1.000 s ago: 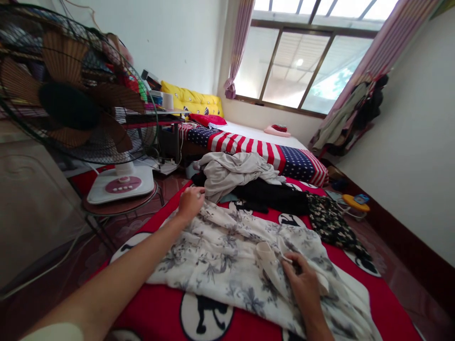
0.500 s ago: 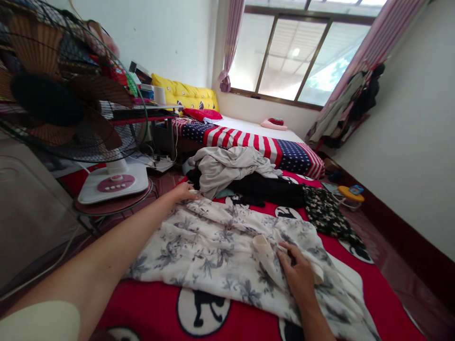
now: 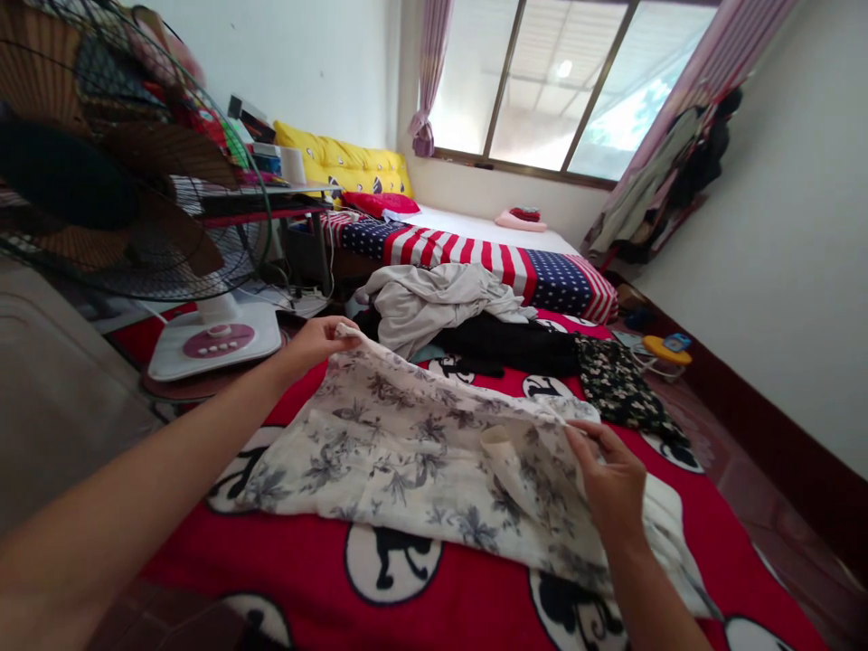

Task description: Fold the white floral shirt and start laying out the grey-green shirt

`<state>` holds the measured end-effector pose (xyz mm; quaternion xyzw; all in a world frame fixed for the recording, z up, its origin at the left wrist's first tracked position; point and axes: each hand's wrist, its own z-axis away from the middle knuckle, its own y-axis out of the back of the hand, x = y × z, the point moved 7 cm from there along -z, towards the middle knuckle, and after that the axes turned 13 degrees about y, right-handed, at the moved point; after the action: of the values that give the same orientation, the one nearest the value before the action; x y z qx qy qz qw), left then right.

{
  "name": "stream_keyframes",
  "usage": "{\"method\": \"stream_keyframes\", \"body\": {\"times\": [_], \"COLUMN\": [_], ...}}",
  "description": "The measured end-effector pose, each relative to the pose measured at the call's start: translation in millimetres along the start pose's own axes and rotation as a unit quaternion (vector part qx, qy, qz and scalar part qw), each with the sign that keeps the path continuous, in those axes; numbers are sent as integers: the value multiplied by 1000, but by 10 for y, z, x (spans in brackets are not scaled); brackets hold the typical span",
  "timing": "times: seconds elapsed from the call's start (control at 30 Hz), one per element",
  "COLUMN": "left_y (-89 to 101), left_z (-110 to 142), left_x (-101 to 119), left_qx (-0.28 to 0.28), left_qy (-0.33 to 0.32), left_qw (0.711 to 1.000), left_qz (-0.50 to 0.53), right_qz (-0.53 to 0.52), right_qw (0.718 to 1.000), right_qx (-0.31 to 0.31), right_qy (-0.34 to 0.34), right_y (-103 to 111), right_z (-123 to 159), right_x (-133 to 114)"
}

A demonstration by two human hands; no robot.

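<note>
A white garment with a grey flower print lies spread on a red blanket with black-and-white round figures. My left hand pinches the garment's far left corner and holds it lifted off the blanket. My right hand grips the garment's right edge, fingers closed on the cloth, also raised a little. The far edge of the cloth stretches between the two hands.
Beyond the garment lie a crumpled grey-white cloth, a black garment and a dark flowered one. A standing fan is at the left. A bed with a stars-and-stripes cover is behind, and clothes hang at the right wall.
Both hands have taken hold of the garment's far edge and lifted it off the blanket. The right hand moved from the middle of the cloth up to its right edge.
</note>
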<state>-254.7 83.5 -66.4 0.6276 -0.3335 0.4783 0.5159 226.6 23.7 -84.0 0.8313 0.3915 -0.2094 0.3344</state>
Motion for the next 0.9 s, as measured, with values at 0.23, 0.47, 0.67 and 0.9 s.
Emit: {"method": "stream_keyframes", "body": {"times": [0.23,0.47,0.67,0.9], "left_y": [115,-44,-603,-1005], "left_z": [518,781,1037,1158], "left_x": [-248,-407,-229,-252], "left_qx": [-137,-198,-180,-161], "left_qy": [38,-24,-140,-172], "left_qw": [984,921,867,843], "left_qz": [-103,-333,-444,-483], "right_qz": [-13,61,128,87], "right_qw": [995,971,965,975], "right_qx": [-82,-220,-225,-190], "right_qy": [57,77,48,75], "right_y": [149,-132,-218,-322], "right_z": [350,672,614,452], "right_x": [-106,-25,54,144]}}
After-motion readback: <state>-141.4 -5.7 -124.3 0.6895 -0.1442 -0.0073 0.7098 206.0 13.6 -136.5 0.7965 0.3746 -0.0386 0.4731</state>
